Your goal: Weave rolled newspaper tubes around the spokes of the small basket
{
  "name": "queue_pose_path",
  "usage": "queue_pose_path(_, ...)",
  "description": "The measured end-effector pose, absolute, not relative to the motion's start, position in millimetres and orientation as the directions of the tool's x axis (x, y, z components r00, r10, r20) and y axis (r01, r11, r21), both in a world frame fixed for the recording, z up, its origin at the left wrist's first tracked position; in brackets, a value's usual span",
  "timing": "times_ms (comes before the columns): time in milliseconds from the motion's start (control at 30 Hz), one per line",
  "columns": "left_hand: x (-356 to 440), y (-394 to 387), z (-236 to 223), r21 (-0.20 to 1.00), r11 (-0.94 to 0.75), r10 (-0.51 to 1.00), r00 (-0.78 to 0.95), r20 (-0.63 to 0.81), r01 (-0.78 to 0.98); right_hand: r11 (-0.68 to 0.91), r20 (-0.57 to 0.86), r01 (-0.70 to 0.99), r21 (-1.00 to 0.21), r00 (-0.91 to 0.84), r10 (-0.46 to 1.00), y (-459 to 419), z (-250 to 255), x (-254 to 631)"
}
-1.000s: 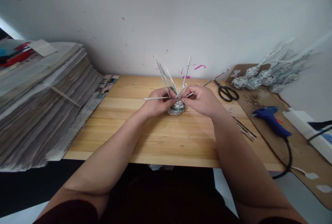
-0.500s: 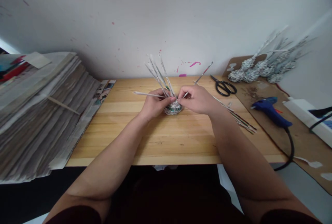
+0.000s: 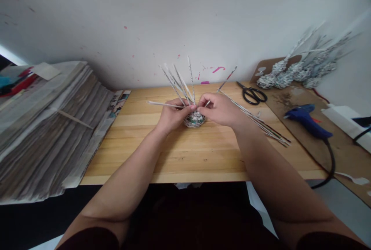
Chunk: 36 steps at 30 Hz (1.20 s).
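Observation:
Between my hands sits a small round basket woven from rolled newspaper (image 3: 194, 120), with several paper rods (image 3: 177, 82) standing up from it and fanning out. My left hand (image 3: 174, 115) grips its left side, thumb pressed on the rim and fingers curled behind. One white paper rod (image 3: 156, 104) sticks out leftward past that hand. My right hand (image 3: 218, 107) pinches a paper rod at the basket's right rim; the fingertips of both hands nearly meet. Behind the right hand, a darker rod (image 3: 227, 78) slants up to the right.
Loose paper rods (image 3: 261, 124) lie right of my right forearm. Black scissors (image 3: 252, 94) rest behind them. A blue glue gun (image 3: 308, 120) and a white power strip (image 3: 348, 124) are at the right, woven paper pieces (image 3: 290, 74) beyond. A tall newspaper stack (image 3: 49, 134) stands left.
One upright rod has swung to the right and now stands nearly vertical above the basket. Both hands keep nearly the same place and grip. The view has shifted slightly.

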<state>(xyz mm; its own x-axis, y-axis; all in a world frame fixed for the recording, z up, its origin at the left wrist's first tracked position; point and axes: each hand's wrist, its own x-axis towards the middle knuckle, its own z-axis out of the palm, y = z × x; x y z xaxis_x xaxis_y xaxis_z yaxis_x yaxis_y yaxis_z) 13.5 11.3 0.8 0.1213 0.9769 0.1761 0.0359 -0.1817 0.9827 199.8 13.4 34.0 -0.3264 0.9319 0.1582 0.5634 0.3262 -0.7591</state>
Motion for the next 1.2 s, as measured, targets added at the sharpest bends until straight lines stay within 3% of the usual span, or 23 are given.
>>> queue_pose_path(233,16,12,-3,0.970,-0.226,0.973,0.069,0.221,0.084,0.339,0.169,0.486,-0.806,-0.359,0.918,16,29,199)
queue_pose_path(667,15,15,-8,0.935,-0.310,0.950,0.038,0.308,0.171,0.422,0.195,0.596,-0.683,-0.408,0.892,9,33,196)
queue_pose_path(900,8,17,0,0.981,-0.191,0.965,0.191,0.182,0.031,0.385,0.177,0.631,-0.674,-0.368,0.913,11,34,197)
queue_pose_path(1000,3,17,4,0.991,-0.133,0.954,0.273,0.121,0.027,0.376,0.172,0.631,-0.678,-0.361,0.916,12,34,197)
queue_pose_path(1200,3,17,6,0.988,-0.141,0.954,0.277,0.119,0.061,0.377,0.191,0.547,-0.748,-0.366,0.911,14,30,196)
